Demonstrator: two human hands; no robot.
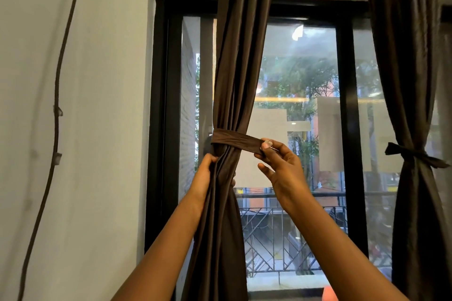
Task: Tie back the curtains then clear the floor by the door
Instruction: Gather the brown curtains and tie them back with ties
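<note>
Wall (102,105) at 9 o'clock is carrying a dark cable (56,95), running top to btm, w/ two small clips (58,112) pinning it approx mid-height. Outside the glass, at 5 o'clock, a pale balcony ledge (281,282) is showing, w/ a metal railing (288,234) standing on it.

Two dark brown fabric curtains hang in the frame: one gathered curtain (234,80) at the centre, a second curtain (411,80) at the right edge. Two matching brown fabric tie-back bands: one band (234,138) around the centre curtain, one knotted band (415,155) on the right curtain. Two bare hands: left hand (204,173), right hand (281,166). One dark cable (57,105) runs down the white wall at the left, with two small clips (58,111) on it.
</note>
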